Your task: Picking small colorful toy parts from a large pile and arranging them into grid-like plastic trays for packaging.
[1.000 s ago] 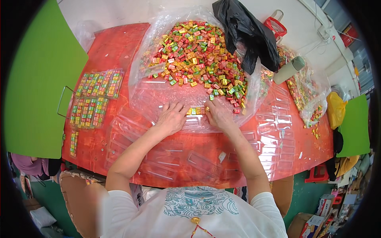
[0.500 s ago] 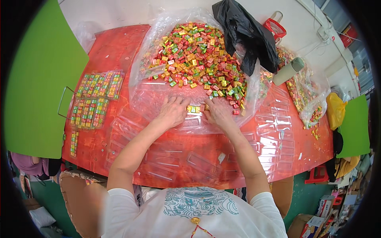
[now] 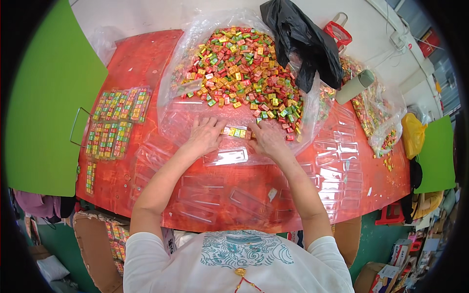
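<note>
A short row of small wrapped candies (image 3: 237, 132), mostly yellow with a little red, lies between my hands on clear plastic. My left hand (image 3: 205, 135) rests at the row's left end, fingers stretched forward and slightly apart. At the right end my right hand (image 3: 267, 138) closes its thumb and fingers on the candies; its fingers partly hide them. Just beyond my hands spreads a big heap of red, yellow, green and orange candies (image 3: 239, 73) on a clear plastic bag (image 3: 168, 93). A clear tray (image 3: 230, 156) lies just below the row.
Filled candy trays (image 3: 111, 139) stand at the left of the red table (image 3: 146, 53). Empty clear trays (image 3: 337, 180) overlap at right. A black bag (image 3: 305, 46), a pale green bottle (image 3: 355, 87) and another candy bag (image 3: 376, 115) lie beyond. A cardboard box (image 3: 93, 249) stands below left.
My left hand has shifted a little left, and more of the candy row shows between my hands. My right hand stays nearly in place. Packed candies now show in the box below left.
</note>
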Demonstrator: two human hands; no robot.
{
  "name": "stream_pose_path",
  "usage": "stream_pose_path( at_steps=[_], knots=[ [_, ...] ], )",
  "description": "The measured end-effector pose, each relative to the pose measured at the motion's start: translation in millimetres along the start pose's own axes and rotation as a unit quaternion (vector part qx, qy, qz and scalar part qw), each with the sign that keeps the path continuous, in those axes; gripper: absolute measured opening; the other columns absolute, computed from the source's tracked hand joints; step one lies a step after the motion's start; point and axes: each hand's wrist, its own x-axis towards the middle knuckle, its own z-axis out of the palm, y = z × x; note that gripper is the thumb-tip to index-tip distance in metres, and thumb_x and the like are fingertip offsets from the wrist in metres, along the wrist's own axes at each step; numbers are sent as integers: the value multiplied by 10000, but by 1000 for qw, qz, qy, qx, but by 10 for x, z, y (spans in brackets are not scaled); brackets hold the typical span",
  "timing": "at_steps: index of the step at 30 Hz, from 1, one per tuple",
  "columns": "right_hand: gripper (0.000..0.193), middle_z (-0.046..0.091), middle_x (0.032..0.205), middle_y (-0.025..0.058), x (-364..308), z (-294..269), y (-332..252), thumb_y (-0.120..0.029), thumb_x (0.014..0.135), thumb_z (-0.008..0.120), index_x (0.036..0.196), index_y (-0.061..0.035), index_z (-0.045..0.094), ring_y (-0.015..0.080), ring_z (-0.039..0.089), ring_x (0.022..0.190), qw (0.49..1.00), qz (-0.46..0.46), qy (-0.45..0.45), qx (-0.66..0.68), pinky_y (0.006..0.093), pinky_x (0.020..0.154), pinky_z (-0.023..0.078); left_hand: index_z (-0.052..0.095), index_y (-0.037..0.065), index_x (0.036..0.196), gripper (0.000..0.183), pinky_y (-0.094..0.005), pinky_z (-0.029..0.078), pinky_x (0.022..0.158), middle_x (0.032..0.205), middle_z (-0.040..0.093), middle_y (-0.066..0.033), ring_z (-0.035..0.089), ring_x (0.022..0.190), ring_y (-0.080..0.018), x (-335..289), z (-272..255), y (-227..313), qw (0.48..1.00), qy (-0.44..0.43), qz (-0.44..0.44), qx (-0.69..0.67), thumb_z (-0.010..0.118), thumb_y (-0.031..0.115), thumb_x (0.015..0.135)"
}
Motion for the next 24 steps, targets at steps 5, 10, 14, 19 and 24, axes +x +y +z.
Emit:
stream_pose_path(
  at_steps=[5,10,14,19,24],
  knots=[
    [361,607,961,143,121,82,34,-226,787,699,1092,-75,579,335,643,941,999,30,18,17,469,781,483,510,102,1368,555,-594,302,1083,1290,548,-147,496,1246,-336,64,43,-42,998,59,-7,-30,665,226,850],
    [312,587,934,138,55,140,52,-208,823,678,1086,-76,576,329,637,905,998,1,65,10,457,758,484,498,95,1382,559,-599,302,1084,1378,500,-157,432,1324,-344,13,111,-89,997,70,5,20,658,229,863],
    [275,579,948,140,52,57,-14,-192,860,659,1092,-69,576,323,632,898,997,16,65,43,449,754,486,490,89,1392,553,-606,301,1087,1433,465,-162,386,1380,-341,-12,86,-56,994,103,8,23,647,236,882],
    [297,581,951,140,67,187,38,-179,871,648,1136,-69,570,323,621,918,996,10,72,52,448,767,484,517,91,1365,506,-547,316,1075,1382,513,-133,437,1330,-321,105,120,52,993,94,68,27,647,229,896],
    [369,587,983,134,45,209,66,-186,867,661,1214,-115,556,324,610,946,992,19,99,76,438,806,474,538,106,1337,479,-539,285,1114,1346,535,-132,469,1295,-312,135,226,27,996,59,53,34,660,236,893]
  ],
)
